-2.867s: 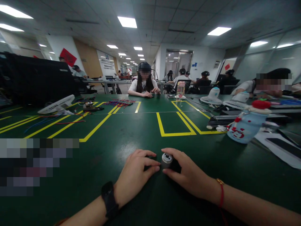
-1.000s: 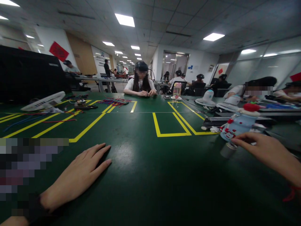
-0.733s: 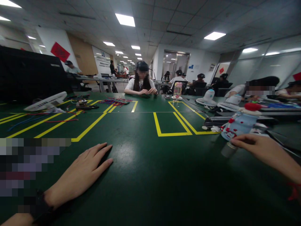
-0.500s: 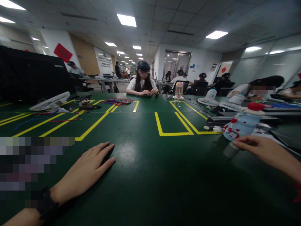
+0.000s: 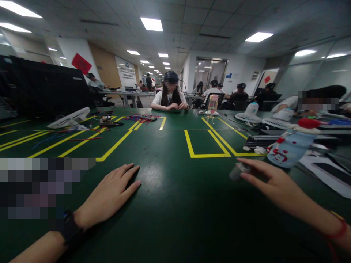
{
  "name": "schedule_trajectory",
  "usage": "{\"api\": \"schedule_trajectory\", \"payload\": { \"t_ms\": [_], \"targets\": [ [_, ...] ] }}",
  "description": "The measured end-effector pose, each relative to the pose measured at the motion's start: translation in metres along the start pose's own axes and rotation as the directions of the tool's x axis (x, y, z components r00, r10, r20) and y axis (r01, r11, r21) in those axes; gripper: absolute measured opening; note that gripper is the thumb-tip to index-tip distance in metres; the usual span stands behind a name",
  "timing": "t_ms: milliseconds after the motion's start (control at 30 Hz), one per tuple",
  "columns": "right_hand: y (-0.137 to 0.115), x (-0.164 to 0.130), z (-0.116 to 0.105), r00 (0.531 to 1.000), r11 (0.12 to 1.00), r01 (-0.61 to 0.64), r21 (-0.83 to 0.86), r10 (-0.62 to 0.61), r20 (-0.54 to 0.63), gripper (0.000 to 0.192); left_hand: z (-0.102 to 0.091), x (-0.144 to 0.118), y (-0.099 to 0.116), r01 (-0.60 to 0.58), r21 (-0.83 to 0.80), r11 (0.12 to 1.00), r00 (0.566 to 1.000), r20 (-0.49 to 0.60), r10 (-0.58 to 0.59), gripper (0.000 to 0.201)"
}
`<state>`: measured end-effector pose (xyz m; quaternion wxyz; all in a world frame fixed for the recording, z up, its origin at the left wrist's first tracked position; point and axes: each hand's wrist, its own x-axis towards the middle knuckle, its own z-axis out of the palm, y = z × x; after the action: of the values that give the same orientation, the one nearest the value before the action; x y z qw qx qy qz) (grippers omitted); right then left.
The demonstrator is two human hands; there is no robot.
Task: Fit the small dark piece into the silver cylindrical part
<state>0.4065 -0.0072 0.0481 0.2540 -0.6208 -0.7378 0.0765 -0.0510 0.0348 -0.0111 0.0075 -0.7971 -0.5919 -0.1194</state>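
My left hand (image 5: pixel 105 197) lies flat on the green table (image 5: pixel 175 219), its fingers stretched out and nothing in it. Between the thumb and forefinger of my right hand (image 5: pixel 278 188) is a small grey cylinder (image 5: pixel 235 174), tilted and blurred by motion, so its kind does not show. Behind and to the right of that hand stands a light blue bottle (image 5: pixel 292 148) with a red top. Yellow tape (image 5: pixel 211 156) marks a rectangle just beyond the cylinder.
Coloured wires (image 5: pixel 141 118) and a white fan (image 5: pixel 70 117) lie at the far left. More white fans (image 5: pixel 248 113) stand at the right, by papers (image 5: pixel 329 173). A pink-lidded bottle (image 5: pixel 212 106) is farther back. One person (image 5: pixel 170 96) sits opposite; another leans in at right.
My right hand has moved left, away from the blue bottle, carrying the grey cylinder. The whole view has shifted slightly. My left hand stays flat on the table.
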Motion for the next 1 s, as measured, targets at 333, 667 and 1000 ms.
{"api": "schedule_trajectory", "payload": {
  "t_ms": [333,667,1000],
  "targets": [
    [-0.09,0.004,0.073,0.91,0.889,0.239,0.391,-0.345,0.229,0.046,-0.004,-0.006,0.006,-0.011,0.028,1.0,1.0,0.024,0.01,0.06],
    [-0.087,0.003,0.085,0.923,0.877,0.197,0.438,-0.317,0.218,0.047,-0.029,0.0,0.051,-0.294,0.142,0.945,0.953,-0.035,0.302,0.034],
    [-0.084,0.005,0.089,0.935,0.833,0.16,0.529,-0.3,0.189,0.039,-0.049,0.027,0.159,-0.355,-0.386,0.851,0.934,-0.11,0.339,0.017]
  ]
}}
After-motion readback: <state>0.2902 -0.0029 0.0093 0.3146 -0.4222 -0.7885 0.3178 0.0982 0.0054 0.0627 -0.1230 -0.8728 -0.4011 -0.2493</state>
